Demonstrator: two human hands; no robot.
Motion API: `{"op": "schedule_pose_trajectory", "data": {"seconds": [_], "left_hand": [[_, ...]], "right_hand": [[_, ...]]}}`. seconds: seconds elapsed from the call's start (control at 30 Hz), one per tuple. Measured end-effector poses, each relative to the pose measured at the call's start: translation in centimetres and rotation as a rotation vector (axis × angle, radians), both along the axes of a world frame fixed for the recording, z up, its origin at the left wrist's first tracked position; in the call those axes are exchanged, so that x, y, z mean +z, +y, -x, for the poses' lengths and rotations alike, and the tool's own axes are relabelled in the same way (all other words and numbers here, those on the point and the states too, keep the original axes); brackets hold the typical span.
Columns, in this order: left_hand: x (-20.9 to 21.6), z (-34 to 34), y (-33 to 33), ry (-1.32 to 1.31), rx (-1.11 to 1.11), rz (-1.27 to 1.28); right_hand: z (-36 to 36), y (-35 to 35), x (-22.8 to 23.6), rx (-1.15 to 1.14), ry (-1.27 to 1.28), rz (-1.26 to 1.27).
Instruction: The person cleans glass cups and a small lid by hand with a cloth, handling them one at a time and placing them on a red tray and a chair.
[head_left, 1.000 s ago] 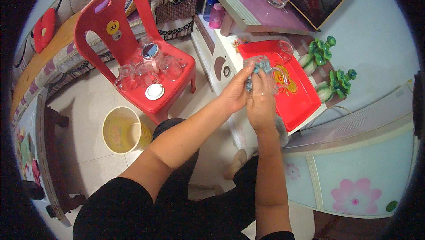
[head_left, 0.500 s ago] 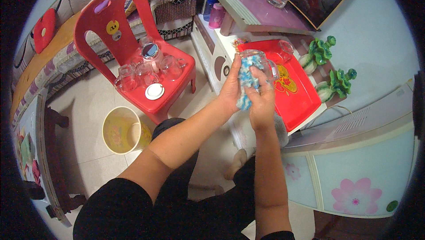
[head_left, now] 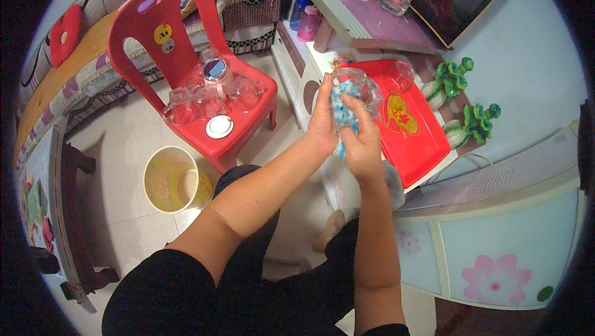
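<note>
Above the edge of a red tray (head_left: 427,162), I hold a clear glass mug (head_left: 374,96) between both hands. My left hand (head_left: 320,122) is wrapped along its left side. My right hand (head_left: 364,150) is closed on a blue and white cloth (head_left: 343,110) at the mug, thumb and fingers pressing into it. Whether the cloth sits inside the glass or against its outer wall I cannot tell for sure. Another clear glass (head_left: 403,76) stands at the far end of the tray, which has a yellow printed pattern.
Several glass mugs (head_left: 207,102), a pink jar with a shiny lid (head_left: 215,71) and a white lid (head_left: 219,126) rest on a red plastic chair (head_left: 242,63). A yellowish bin (head_left: 167,181) stands on the floor. Two green cabbage-shaped ornaments (head_left: 477,119) line the wall beside the tray.
The mug has turned slightly in my hands, and my right fingers have shifted on the cloth. The whole view has moved a little.
</note>
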State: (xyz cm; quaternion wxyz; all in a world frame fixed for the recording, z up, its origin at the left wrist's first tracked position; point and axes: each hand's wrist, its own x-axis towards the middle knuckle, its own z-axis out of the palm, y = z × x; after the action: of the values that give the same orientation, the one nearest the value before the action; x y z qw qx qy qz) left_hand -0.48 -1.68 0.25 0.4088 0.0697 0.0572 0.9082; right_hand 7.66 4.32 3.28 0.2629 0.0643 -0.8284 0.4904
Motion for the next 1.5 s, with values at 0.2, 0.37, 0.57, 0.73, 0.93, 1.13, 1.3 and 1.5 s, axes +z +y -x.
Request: {"op": "schedule_pose_trajectory", "data": {"seconds": [0.2, 0.37, 0.57, 0.73, 0.93, 1.13, 1.3, 1.5], "left_hand": [[-0.7, 1.3, -0.1, -0.066, 0.006, 0.082], [-0.5, -0.1, 0.8, -0.086, 0.012, 0.174], [-0.2, -0.7, 0.9, -0.025, -0.036, 0.207], [-0.3, -0.6, 1.0, 0.016, 0.052, 0.172], [0.2, -0.5, 0.7, 0.012, 0.046, 0.048], [0.0, 0.6, 0.3, 0.107, 0.068, 0.006], [0.9, 1.4, -0.6, 0.038, 0.138, 0.098], [-0.5, 1.5, -0.7, 0.016, 0.027, 0.137]], "right_hand": [[-0.5, -0.7, 0.2, -0.158, -0.091, -0.474], [-0.2, -0.5, -0.1, -0.316, -0.085, -0.725], [0.7, 0.7, -2.3, -0.369, -0.019, -0.589], [0.6, 0.6, -1.4, -0.194, -0.017, -0.121], [0.1, 0.1, -0.3, 0.114, -0.104, 0.846], [-0.6, 0.1, -0.1, 0.201, -0.154, 0.919], [-1.6, -0.4, 0.1, 0.091, -0.254, 0.44], [-0.8, -0.5, -0.7, -0.144, -0.041, -0.528]]}}
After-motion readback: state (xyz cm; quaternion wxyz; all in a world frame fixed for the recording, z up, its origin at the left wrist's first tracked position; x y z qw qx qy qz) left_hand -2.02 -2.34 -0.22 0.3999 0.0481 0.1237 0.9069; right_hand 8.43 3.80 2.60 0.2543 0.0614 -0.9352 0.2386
